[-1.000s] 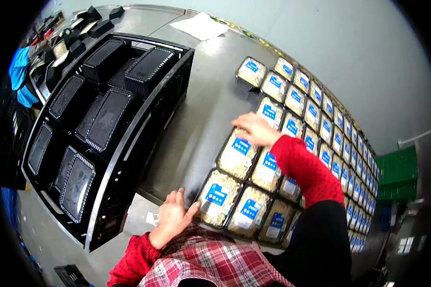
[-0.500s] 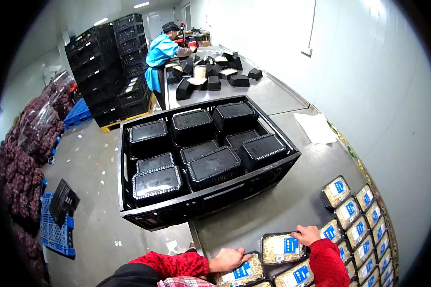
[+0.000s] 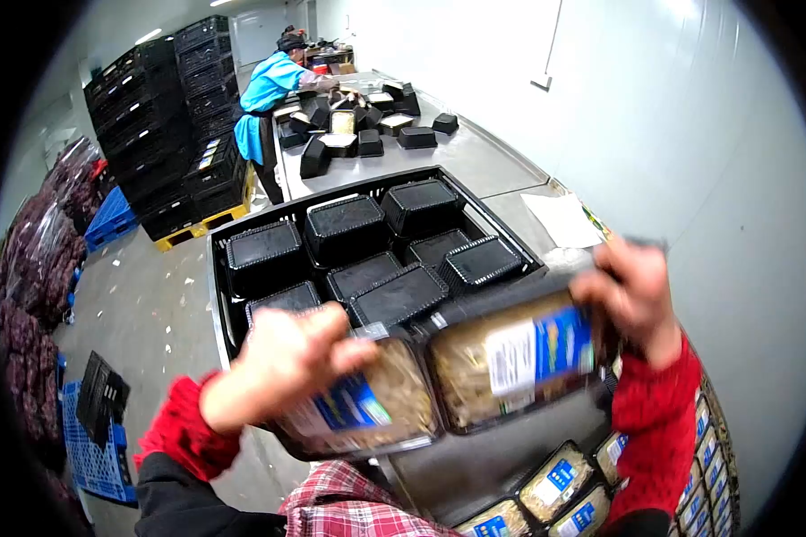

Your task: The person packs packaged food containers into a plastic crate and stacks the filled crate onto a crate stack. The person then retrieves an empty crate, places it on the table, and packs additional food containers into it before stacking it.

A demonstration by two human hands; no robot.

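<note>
My left hand (image 3: 282,362), blurred by motion, grips the upper edge of a black tray packed with what look like bean sprouts (image 3: 401,385), with a blue and white label. My right hand (image 3: 638,295) holds a second such bean sprout tray (image 3: 475,371) by its far end. Both trays are tilted up side by side, label faces toward me, in front of the black crate (image 3: 501,234). They hide part of its near side. Inside the crate, several black trays (image 3: 345,217) lie with their bases up, some stacked on others.
Labelled sprout trays (image 3: 555,481) lie in rows on the metal table (image 3: 510,174) at lower right. White paper (image 3: 562,220) lies by the wall. A co-worker in blue (image 3: 273,85) stands beside piled trays (image 3: 367,143). Crate stacks (image 3: 139,134) and blue pallets (image 3: 94,447) stand at left.
Both hands have lifted a sprout tray each off the table and moved them up to the crate's near side, tilting them. The view has shifted slightly.
</note>
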